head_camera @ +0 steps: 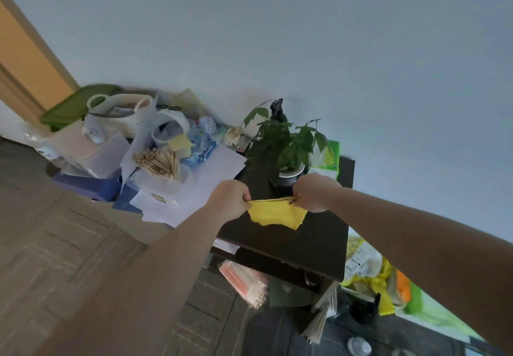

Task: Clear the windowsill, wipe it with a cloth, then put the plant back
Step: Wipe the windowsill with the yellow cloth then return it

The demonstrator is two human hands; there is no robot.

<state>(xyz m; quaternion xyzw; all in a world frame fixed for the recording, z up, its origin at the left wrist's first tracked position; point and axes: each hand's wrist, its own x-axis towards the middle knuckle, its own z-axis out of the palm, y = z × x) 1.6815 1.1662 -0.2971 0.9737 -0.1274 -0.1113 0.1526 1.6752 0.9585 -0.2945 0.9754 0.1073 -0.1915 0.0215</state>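
Stretching a crumpled yellow cloth [276, 212], left hand [229, 199] and right hand [312, 192] each grip pinched on an upper corner.

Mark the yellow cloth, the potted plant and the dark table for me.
yellow cloth [274, 214]: head view, middle of the hanging fabric.
potted plant [286, 144]: head view, leaves above the pot.
dark table [313, 244]: head view, bare top.

Dark table [313, 247] against pale wall. On top: potted plant [286, 150] toward the back, green-and-white packet [327, 161] just beside it at the far corner. White papers [211, 178] overlap the table's left edge.
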